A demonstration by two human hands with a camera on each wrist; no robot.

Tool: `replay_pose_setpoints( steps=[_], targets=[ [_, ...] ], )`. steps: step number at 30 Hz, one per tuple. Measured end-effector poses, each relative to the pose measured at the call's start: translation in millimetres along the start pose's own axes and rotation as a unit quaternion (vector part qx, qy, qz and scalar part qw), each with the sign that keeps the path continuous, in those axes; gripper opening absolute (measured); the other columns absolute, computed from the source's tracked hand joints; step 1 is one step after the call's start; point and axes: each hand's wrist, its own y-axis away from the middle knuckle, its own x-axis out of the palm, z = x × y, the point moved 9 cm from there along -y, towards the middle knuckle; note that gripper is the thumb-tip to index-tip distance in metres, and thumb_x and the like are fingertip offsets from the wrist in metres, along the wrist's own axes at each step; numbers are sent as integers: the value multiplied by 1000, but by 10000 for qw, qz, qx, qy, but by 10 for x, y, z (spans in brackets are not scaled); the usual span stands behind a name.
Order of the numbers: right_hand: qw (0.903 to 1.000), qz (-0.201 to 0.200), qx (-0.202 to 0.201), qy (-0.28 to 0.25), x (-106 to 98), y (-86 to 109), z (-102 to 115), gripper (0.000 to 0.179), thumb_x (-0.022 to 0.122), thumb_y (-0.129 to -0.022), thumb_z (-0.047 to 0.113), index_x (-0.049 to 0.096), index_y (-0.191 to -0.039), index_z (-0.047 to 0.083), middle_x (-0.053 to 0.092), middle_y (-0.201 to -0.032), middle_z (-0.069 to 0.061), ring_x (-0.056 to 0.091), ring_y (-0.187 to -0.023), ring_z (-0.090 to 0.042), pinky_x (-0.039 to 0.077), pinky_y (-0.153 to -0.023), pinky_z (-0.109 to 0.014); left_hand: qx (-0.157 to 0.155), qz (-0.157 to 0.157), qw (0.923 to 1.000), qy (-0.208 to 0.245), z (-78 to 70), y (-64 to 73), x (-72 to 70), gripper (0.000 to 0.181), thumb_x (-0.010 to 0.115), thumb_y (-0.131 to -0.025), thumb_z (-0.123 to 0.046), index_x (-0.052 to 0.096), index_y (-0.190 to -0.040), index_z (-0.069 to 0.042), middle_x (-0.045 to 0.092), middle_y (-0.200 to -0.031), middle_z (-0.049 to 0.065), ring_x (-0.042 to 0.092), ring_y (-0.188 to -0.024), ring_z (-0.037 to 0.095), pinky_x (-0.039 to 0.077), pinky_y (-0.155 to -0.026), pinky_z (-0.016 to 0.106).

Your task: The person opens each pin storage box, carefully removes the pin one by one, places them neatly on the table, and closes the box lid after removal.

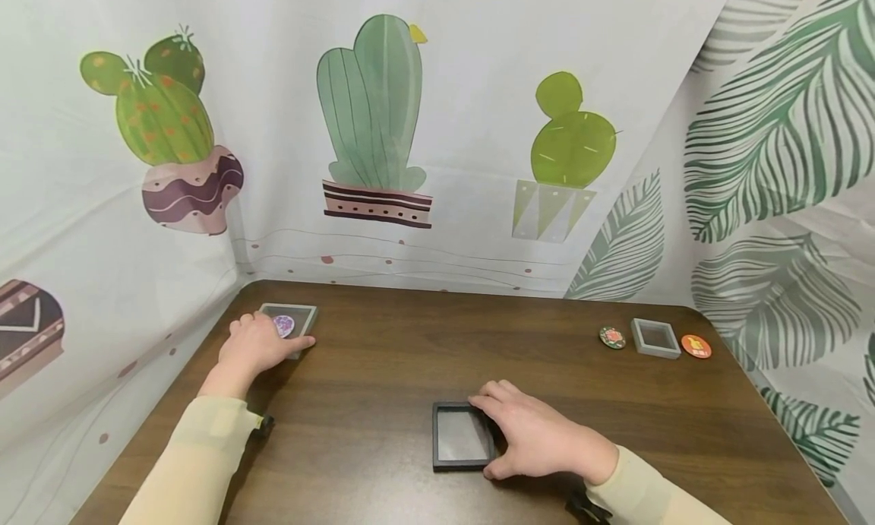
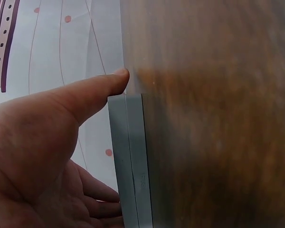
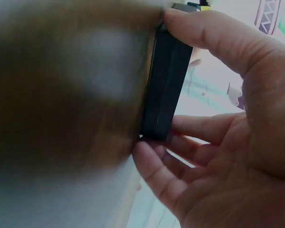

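Note:
At the table's far left, my left hand [image 1: 256,344] spans a grey square display frame [image 1: 306,317], thumb at one edge and fingers at the opposite one. A round purple patterned badge [image 1: 284,325] shows inside the frame's outline, partly under the hand. In the left wrist view the thumb meets the corner of the grey frame [image 2: 128,152]. Near the table's middle, my right hand [image 1: 540,434] grips a black square display frame [image 1: 443,464] with a clear pane, lying flat. The right wrist view has thumb and fingers at opposite ends of the black frame's side [image 3: 167,85].
On the right of the brown table [image 1: 383,350] lie a green-and-red floral round badge [image 1: 611,337], a smaller grey square frame [image 1: 656,338] and an orange round badge [image 1: 696,346]. A cactus-printed white cloth [image 1: 472,130] hangs behind and beside the table.

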Motion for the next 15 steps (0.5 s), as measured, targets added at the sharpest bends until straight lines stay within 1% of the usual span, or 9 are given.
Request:
replay_pose_setpoints(
  steps=[6,15],
  targets=[
    [9998,-39,37,-183,-83,-6,-152,91,97,-77,30,61,-156,1,57,-146,1,54,-133,-16,54,-107,-38,-47,41,10000,21,-6,-1,-5,128,79,-86,-76,39,-141,32,46,-129,45,43,-120,61,50,-87,75],
    [9983,-364,255,-372,-283,5,-505,89,95,-77,24,60,-155,-2,58,-152,-7,54,-140,-25,52,-113,-51,-49,40,10000,-22,-8,-3,-7,128,79,-86,-77,39,-141,31,46,-130,45,42,-121,60,50,-87,75]
  ],
)
